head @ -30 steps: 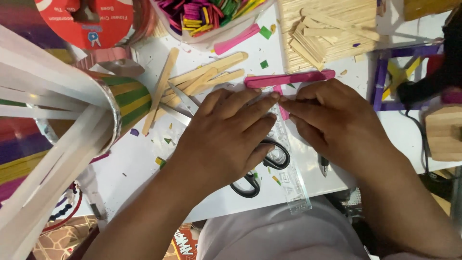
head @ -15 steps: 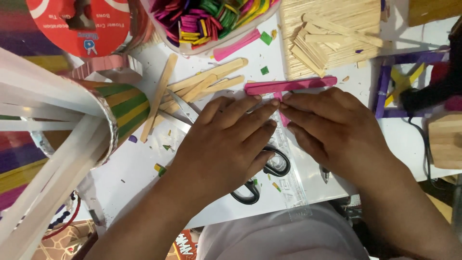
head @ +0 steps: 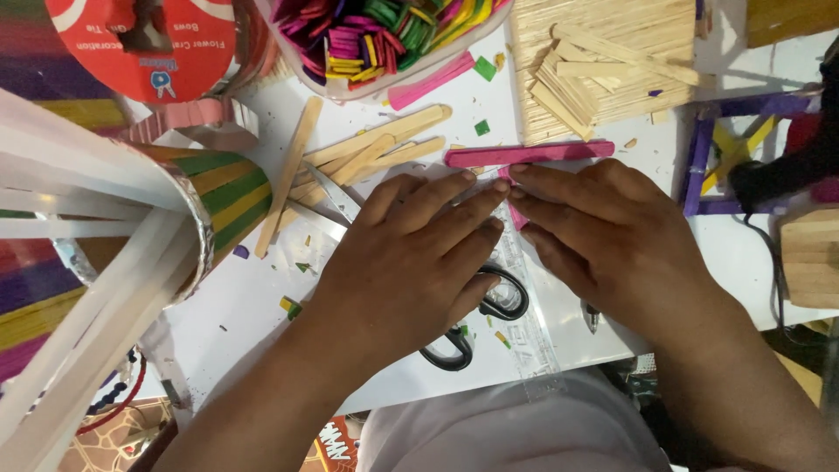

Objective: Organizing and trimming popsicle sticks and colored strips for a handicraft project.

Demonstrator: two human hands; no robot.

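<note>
My left hand (head: 411, 262) and my right hand (head: 612, 236) lie flat on the white table (head: 253, 332), fingertips meeting in the middle. Between the fingertips a short pink stick (head: 517, 215) shows, pressed down by both hands. Just beyond it lies a long pink stick (head: 533, 155), crosswise, touching my right fingertips. A clear ruler (head: 531, 336) runs from under the fingers toward me. Black-handled scissors (head: 505, 301) lie mostly hidden under my left hand, their blade pointing out to the left.
Plain wooden sticks (head: 376, 149) lie left of the hands, and a pile of them (head: 603, 61) sits farther back. A bowl of coloured sticks (head: 384, 35), a red-lidded tub (head: 149, 44), a striped stick structure (head: 218, 197), a purple-and-yellow frame (head: 703, 162) and a wooden block (head: 808, 258) surround the work spot.
Both hands have stayed pressed together on the pink sticks. The view has shifted slightly; the fingertips sit a little closer to the long pink stick.
</note>
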